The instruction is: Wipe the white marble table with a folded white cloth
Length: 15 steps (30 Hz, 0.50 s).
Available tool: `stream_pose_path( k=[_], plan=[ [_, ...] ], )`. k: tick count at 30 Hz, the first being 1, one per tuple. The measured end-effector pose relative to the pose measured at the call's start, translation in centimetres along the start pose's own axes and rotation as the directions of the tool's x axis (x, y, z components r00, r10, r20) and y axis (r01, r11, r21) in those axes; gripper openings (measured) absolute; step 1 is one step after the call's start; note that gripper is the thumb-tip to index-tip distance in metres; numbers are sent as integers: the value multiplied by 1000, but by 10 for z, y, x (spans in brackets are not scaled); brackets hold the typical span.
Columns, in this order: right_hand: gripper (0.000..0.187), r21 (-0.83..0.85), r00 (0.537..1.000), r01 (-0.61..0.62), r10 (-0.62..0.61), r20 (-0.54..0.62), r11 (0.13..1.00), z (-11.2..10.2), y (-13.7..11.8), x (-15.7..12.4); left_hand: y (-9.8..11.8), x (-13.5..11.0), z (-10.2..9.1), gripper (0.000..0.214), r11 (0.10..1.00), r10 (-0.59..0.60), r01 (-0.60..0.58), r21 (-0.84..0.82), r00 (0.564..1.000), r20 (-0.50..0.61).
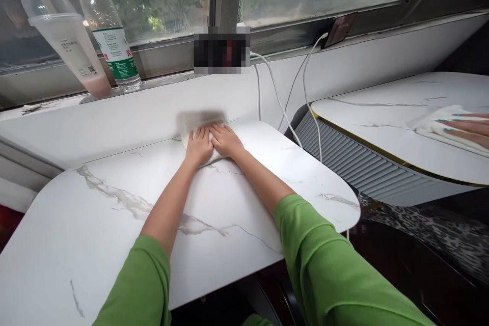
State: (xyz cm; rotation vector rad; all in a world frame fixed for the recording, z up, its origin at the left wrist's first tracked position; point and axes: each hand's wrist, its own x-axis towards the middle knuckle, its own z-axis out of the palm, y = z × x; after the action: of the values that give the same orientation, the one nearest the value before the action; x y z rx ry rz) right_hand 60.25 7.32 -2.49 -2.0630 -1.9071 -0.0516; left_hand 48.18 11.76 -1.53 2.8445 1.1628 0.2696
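We press our left hand and right hand flat, fingers stretched out and gripping nothing, side by side on a white cloth at the marble table's far edge. 1 cup and 1 bottle stand on the sill. At the right, another person's hand lies on a second cloth.

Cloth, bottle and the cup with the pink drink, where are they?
cloth [192, 130], head view, its blurred far part.
bottle [116, 53], head view, its green label.
cup [71, 48], head view, its clear side.
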Motion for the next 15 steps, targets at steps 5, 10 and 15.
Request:
stream_pose_path(
  k=[5, 10, 15],
  plan=[
    [55, 13, 999, 31, -31, -25, 999, -6, -17, -41, 17, -48, -5, 55, 1000, -25, 25, -4, 999, -43],
    [50, 37, 992, 60, -55, -116, 998, -17, -37, -94, 39, -103, -13, 53, 999, -51, 50, -22, 997, -49],
    [44, 42, 988, 32, -26, -155, 999, -27, -55, -136, 52, -139, -19, 52, 998, -52, 51, -42, 999, -11]
  ],
)
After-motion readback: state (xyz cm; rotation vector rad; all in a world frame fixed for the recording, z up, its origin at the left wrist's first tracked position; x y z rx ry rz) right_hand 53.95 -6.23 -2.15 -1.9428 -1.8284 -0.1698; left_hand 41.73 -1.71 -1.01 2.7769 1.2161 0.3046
